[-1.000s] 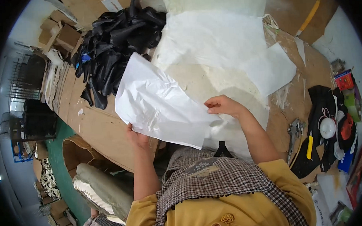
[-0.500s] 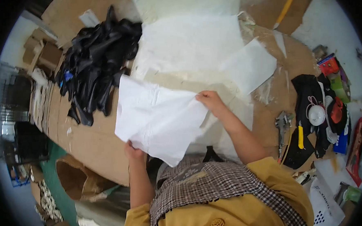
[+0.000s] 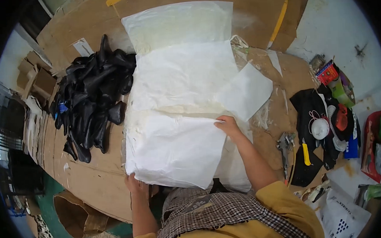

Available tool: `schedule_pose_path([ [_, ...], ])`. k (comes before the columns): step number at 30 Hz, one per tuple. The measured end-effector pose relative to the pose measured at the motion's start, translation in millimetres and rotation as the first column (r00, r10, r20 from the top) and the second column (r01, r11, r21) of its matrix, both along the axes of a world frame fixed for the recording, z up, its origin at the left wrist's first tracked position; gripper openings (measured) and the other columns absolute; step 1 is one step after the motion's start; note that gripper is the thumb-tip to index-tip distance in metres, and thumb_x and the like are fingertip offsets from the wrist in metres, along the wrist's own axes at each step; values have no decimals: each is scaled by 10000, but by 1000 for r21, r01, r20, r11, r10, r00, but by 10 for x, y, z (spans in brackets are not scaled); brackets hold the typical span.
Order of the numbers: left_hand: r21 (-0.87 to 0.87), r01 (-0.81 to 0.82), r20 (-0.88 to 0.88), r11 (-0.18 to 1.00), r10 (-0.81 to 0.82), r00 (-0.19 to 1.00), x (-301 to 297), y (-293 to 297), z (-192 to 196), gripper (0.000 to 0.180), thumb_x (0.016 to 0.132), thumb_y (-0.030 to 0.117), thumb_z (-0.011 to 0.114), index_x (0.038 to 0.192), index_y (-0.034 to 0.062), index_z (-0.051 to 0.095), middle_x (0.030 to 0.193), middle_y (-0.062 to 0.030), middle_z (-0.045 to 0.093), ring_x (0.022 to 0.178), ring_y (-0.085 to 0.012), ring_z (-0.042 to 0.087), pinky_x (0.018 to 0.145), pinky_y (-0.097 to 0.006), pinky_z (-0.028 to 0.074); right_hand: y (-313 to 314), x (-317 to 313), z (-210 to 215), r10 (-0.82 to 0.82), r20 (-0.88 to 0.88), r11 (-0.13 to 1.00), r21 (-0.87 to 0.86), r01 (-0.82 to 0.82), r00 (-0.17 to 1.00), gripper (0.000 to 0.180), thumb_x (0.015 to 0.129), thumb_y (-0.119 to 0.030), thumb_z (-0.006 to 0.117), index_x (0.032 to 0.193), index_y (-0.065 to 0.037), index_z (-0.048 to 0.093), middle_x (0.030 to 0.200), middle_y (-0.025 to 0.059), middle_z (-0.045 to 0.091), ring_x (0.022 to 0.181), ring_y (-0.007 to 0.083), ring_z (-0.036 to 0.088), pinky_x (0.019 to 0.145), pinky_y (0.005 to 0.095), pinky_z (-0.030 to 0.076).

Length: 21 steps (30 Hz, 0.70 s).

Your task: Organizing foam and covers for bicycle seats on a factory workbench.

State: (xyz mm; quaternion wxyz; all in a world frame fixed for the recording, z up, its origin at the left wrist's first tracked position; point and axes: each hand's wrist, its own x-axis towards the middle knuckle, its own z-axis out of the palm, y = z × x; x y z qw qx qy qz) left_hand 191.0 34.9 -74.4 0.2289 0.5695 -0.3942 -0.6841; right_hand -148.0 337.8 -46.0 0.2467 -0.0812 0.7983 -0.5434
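Note:
A white sheet (image 3: 179, 152) of thin, paper-like material spreads over the near middle of the work surface. My right hand (image 3: 226, 125) pinches its far right corner. At the near left corner, my left hand (image 3: 135, 183) is closed on the sheet's edge, its fingertips partly hidden. Beneath and beyond lies a larger white covering (image 3: 181, 72), its far end yellowish and rising against cardboard. A smaller loose white piece (image 3: 247, 92) rests to the right of it. The sheet's near edge reaches my checked apron (image 3: 221, 205).
A heap of glossy black pieces (image 3: 96, 93) lies at the left on cardboard (image 3: 90, 180). To the right are a spray gun (image 3: 283, 146) with a hose, a yellow-handled cutter (image 3: 306, 154), a white round item (image 3: 320, 128) and black cloth. A cardboard box (image 3: 77, 215) stands open at lower left.
The sheet has come down flatter onto the covering, with both hands still gripping it. My view has shifted, showing more of the far cardboard.

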Motion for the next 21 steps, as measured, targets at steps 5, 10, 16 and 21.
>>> schedule_pose_path([
  [5,-513,265,232,816,-165,959,-342,-719,24,605,717,180,640,1227,-39,398,928,-90,551,768,-133,499,641,-259,404,-206,-26,276,104,-132,994,-30,-108,986,199,742,-92,652,917,-1,624,854,75,638,806,136,578,740,270,459],
  [10,-197,589,160,783,-568,808,-1387,-954,124,845,635,74,685,1344,7,230,1097,-166,543,979,-232,524,849,-324,417,-392,-235,733,226,-240,964,-85,-252,944,128,786,14,560,902,-3,613,825,46,621,786,117,559,734,256,452],
  [16,-132,542,-225,830,-558,799,-2437,-1121,162,365,716,15,624,1072,-1,543,906,-51,620,831,-167,579,752,-296,462,-660,-880,1207,131,-297,986,-60,-156,946,131,798,18,540,907,-3,607,841,30,610,787,103,551,721,239,449],
  [21,-408,487,-279,772,-613,739,-3670,-1729,859,227,762,25,604,989,18,601,923,-48,629,790,-151,585,714,-276,463,-1114,-1895,1405,-1,-624,1000,7,7,782,123,793,-24,563,907,-7,605,797,70,625,735,134,559,682,259,452],
])
